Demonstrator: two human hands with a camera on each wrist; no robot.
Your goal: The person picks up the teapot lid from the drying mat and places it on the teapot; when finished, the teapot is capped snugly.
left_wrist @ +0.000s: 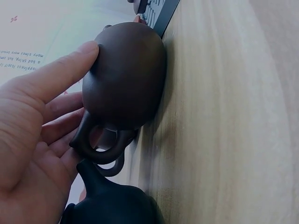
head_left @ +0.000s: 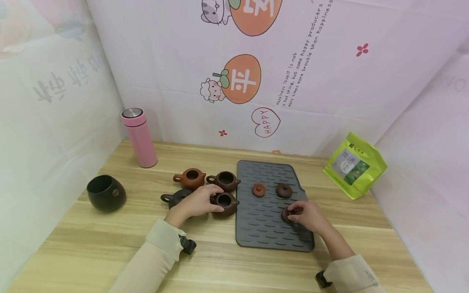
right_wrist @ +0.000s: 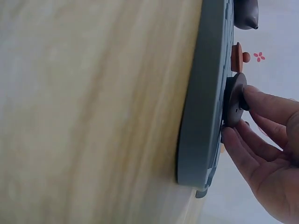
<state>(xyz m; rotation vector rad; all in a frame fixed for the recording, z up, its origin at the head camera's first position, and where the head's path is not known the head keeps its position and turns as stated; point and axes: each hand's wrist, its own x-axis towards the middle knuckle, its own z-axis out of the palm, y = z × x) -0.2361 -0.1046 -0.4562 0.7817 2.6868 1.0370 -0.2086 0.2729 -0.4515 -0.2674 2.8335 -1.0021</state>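
My left hand (head_left: 199,201) holds a lidless dark brown teapot (head_left: 229,210), which stands on the table at the mat's left edge. In the left wrist view the thumb lies on one side of the teapot (left_wrist: 126,74) and fingers reach behind it, above the handle. On the grey mat (head_left: 256,234), my right hand (head_left: 309,215) pinches a dark brown teapot lid (head_left: 286,215). The right wrist view shows this lid (right_wrist: 237,95) at the mat's surface, fingers at its knob and rim. Behind it lie a reddish lid (head_left: 258,190) and another brown lid (head_left: 284,191).
A reddish teapot (head_left: 198,181), another brown teapot (head_left: 227,187) and a black teapot (head_left: 176,198), partly hidden by my left hand, stand close together. Farther left are a black cup (head_left: 108,201) and a pink thermos (head_left: 141,142). A green bag (head_left: 353,165) stands back right, near the wall.
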